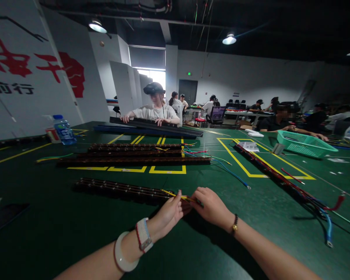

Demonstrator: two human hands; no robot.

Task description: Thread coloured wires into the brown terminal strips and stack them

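Head view: on the green worktop (76, 237), the dark wire harness (119, 189) lies ahead and to the left of the two hands, flat, its long axis running from left to right with a slight slant, the left end farther off and the right end nearer. That right end is the one that matters: it comes up to the left hand (167, 217), which is the closer of the two, while the right hand (210, 205) sits just beyond it to the right, roughly in line with the harness.

Between them run yellow wires (167, 191), leaving the harness end toward the right. The left hand has them between thumb and curled fingers; the right has its fingertips drawn together on their farther stretch, though the exact contact is hidden. The gap between the hands is narrow.

Farther off, and apart from this harness, a group of similar harnesses (134, 160) lies nearly parallel to it.
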